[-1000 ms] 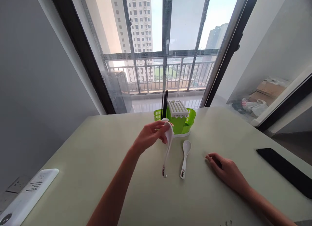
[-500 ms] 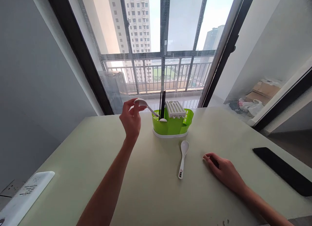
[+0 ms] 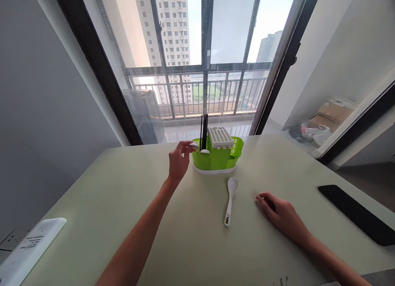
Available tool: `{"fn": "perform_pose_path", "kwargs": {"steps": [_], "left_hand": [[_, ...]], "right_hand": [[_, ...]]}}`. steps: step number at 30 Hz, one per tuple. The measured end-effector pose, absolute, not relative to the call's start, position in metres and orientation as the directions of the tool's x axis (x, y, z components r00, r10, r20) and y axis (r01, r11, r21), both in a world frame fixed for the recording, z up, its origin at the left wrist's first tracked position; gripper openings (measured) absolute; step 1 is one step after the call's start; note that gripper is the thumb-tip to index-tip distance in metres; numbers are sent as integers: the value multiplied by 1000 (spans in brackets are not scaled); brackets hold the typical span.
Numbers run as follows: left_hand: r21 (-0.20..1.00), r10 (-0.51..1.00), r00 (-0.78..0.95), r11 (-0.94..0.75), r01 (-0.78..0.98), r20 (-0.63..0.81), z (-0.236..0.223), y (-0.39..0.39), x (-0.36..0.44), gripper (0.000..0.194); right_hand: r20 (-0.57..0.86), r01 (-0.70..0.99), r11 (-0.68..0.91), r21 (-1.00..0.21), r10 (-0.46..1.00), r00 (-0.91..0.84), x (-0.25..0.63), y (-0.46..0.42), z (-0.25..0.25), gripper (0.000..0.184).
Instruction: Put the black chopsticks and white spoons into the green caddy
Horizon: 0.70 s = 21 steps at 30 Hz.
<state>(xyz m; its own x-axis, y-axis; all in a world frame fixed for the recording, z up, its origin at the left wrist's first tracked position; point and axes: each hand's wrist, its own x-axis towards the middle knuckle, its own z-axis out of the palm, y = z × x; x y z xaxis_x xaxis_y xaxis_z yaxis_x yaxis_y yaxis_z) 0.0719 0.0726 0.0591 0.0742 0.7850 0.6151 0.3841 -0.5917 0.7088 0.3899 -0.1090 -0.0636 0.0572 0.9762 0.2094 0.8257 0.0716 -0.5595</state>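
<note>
My left hand point(image 3: 178, 160) reaches to the left end of a green cutlery holder point(image 3: 217, 157) and pinches the bowl of a white spoon point(image 3: 194, 145) that stands in the holder. Black chopsticks point(image 3: 204, 131) and another white spoon end point(image 3: 205, 151) also stick up from it, beside a white slotted insert point(image 3: 219, 136). A second white spoon point(image 3: 230, 198) lies flat on the pale table point(image 3: 108, 195) in front of the holder. To the right of that spoon my right hand point(image 3: 282, 215) rests on the table, fingers loosely curled, holding nothing that I can see.
A black phone point(image 3: 354, 213) lies at the table's right edge. A white power strip point(image 3: 29, 247) sits at the near left corner. Behind the table is a glass balcony door; boxes and bags lie on the floor at right.
My left hand lifted one white spoon off the table, swung it up over the green holder and lowered it handle-first into the left end. My right hand stayed put.
</note>
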Motion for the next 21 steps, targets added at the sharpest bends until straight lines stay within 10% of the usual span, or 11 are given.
{"fn": "perform_pose_path", "kwargs": {"steps": [21], "left_hand": [[642,804,215,-578,503,555,55,68,69,20]], "right_hand": [[191,818,58,-573,980,64,389,-110,-62,43]]}}
